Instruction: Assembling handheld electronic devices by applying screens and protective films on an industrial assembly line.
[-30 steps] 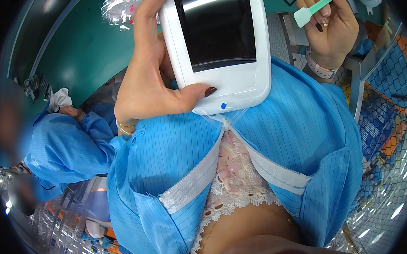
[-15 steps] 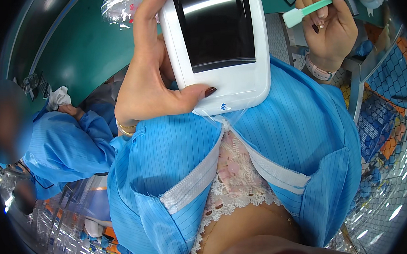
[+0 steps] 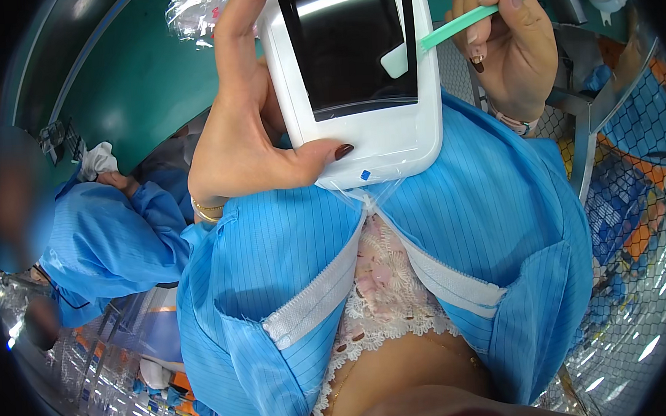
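Observation:
My left hand (image 3: 240, 130) grips a white handheld device (image 3: 375, 140) along its left side, the thumb lying across the lower front. A glossy black screen (image 3: 350, 50) fills most of its face, and a small blue diamond mark sits near the bottom edge. The device's top runs out of the picture. Between the thumb and fingers of my right hand (image 3: 517, 44) is a cleaning swab (image 3: 463, 26) with a green handle. Its pale flat head lies over the right part of the screen, apparently touching it.
Clear plastic wrap (image 3: 199, 16) lies on the green table (image 3: 142, 75) at the far left. A co-worker in a blue smock (image 3: 113, 233) sits to the left, holding something white (image 3: 97, 160). A metal frame (image 3: 583, 128) stands at the right, beside dark mesh.
My right hand has moved left and turned, bringing the swab's head from beside the device onto its screen. My left hand and the device have stayed in place.

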Tool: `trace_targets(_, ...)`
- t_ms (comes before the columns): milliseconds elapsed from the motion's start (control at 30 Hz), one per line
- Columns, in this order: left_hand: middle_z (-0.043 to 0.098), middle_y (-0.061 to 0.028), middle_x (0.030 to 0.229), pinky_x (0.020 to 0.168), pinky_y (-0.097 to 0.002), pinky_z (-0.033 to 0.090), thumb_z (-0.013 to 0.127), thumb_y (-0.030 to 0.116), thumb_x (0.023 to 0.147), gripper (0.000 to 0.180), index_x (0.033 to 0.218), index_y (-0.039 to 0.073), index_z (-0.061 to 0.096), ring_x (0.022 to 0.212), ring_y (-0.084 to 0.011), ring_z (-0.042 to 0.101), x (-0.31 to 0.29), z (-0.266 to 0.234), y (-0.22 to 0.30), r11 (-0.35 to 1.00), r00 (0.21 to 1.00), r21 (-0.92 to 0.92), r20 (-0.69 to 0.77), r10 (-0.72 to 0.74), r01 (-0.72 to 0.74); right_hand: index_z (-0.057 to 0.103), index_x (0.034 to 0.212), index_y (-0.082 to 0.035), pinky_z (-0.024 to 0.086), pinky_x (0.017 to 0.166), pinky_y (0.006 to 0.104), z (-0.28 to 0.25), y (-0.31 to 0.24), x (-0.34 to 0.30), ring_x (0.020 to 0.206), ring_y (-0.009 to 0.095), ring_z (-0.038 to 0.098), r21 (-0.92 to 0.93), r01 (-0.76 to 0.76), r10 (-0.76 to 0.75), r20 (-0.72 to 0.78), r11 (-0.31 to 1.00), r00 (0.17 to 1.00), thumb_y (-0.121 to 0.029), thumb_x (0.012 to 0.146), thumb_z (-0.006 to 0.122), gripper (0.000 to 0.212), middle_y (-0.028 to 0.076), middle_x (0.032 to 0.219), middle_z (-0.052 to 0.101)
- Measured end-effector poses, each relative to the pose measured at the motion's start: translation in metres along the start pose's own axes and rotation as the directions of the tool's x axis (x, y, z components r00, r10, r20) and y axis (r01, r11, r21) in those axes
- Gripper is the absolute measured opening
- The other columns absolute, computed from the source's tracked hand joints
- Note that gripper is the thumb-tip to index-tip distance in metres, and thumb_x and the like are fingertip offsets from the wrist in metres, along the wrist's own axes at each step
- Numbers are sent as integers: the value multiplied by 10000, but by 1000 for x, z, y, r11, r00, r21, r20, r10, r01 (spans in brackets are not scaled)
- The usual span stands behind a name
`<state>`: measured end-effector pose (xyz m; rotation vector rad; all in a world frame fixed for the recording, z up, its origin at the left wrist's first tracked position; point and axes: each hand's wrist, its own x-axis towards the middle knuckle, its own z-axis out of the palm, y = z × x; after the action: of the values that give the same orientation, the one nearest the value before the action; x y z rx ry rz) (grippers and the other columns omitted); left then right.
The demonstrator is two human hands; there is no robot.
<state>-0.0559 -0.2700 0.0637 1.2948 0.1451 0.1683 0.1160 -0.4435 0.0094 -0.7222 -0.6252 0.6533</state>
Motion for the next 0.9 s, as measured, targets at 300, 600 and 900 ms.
trace_targets(300,288,-221,1458,1033,-435,383,783,-23,608,1234,1475,154,-77,1300,-332,411,-2,-9,-12,993,994,-95,77,73,-66,492,901,15,378,445,274,10,-7,0,467,189,468,8,-69,69,-37,998,997,-199,995,420,245,139,591,537)
trace_targets(600,315,-198,1449,1043,-396,375,790,-14,581,1235,1482,169,-35,1289,-306,429,-6,5,2,999,1000,35,-27,-5,5,492,902,8,368,450,269,0,56,23,464,182,459,856,122,-491,167,503,855,-198,990,434,231,130,580,534)
trace_targets(900,332,-194,1438,1049,-415,372,786,-1,564,1237,1479,170,-28,1294,-314,422,-5,6,5,999,998,-35,-67,-21,19,497,903,9,387,461,278,18,-10,-2,473,187,476,22,-77,78,-20,997,997,-199,987,440,232,132,585,543)
